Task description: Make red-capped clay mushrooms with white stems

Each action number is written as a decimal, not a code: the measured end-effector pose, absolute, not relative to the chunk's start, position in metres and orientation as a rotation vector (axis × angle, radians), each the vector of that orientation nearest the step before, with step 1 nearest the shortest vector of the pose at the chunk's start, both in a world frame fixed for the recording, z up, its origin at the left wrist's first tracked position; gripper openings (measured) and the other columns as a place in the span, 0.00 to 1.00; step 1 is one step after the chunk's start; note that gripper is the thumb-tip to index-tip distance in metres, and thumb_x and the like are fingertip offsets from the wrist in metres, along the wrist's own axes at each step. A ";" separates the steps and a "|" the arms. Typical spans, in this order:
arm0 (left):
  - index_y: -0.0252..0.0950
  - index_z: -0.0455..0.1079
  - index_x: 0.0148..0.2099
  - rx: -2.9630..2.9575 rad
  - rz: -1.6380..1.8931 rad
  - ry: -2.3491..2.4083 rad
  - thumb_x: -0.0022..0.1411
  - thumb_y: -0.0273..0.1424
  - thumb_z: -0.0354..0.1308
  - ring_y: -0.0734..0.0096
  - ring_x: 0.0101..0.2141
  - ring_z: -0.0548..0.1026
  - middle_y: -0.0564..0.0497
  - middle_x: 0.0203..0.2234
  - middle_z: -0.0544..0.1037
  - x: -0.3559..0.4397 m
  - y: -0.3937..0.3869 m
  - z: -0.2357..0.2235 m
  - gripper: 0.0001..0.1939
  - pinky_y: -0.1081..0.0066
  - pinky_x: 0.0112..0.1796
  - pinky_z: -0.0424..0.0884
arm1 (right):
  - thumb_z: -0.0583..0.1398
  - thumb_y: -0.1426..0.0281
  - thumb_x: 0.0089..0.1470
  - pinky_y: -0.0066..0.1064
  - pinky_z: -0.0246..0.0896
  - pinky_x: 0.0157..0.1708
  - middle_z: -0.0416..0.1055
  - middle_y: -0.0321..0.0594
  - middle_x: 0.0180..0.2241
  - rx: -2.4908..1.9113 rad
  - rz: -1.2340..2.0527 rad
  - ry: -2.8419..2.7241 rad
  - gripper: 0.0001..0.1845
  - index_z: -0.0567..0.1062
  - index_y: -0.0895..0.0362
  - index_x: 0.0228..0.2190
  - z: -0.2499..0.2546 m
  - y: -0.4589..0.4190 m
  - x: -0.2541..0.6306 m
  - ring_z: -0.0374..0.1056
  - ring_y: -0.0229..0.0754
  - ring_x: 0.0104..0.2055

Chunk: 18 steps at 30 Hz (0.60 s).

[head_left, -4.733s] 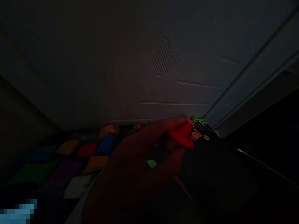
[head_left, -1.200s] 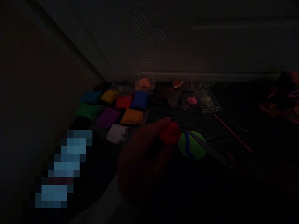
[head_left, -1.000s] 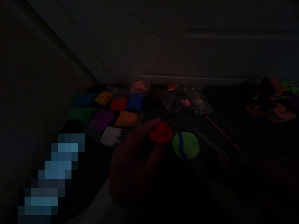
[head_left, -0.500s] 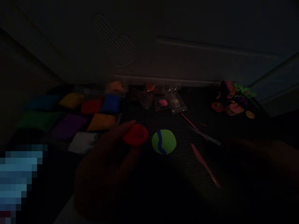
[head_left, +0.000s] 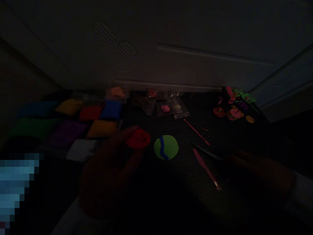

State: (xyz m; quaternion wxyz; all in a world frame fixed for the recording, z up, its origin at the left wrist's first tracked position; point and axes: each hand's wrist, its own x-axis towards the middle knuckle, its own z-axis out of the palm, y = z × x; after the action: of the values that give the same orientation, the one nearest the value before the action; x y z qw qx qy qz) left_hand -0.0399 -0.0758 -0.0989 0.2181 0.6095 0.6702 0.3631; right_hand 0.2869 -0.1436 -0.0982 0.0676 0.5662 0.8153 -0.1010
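Observation:
My left hand pinches a red piece of modelling clay, rounded and with a small dark mark in its face, between thumb and fingers. Just right of it, a flat green clay disc with a wavy blue strip across it lies on the dark table. At the right, my right hand is on the handle end of the scissors, whose blades point left; the handles are lost in the dark. A pink clay knife lies below the blades, and a thin pink stick tool above them.
Bags of coloured clay, among them blue, orange and white, cover the left side. Small clear bags lie along the back by the pale panel. Finished clay figures stand at the back right.
My right hand and the scissors have shifted toward me, so the blades no longer cross the pink stick tool. My left hand still holds the red clay. The view has turned slightly right.

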 end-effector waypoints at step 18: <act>0.37 0.70 0.48 1.323 1.181 1.494 0.53 0.31 0.63 0.63 0.43 0.78 0.48 0.44 0.79 -0.032 -0.071 -0.088 0.19 0.67 0.45 0.74 | 0.57 0.62 0.55 0.33 0.65 0.30 0.74 0.41 0.26 2.035 -0.609 2.252 0.12 0.76 0.57 0.28 -0.104 -0.038 0.233 0.70 0.40 0.28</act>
State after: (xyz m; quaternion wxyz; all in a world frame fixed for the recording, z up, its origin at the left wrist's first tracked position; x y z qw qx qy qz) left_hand -0.0318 -0.0713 -0.0882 0.4000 0.5229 0.5906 0.4667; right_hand 0.2330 -0.0380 -0.1039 0.0229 0.6572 0.7273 -0.1966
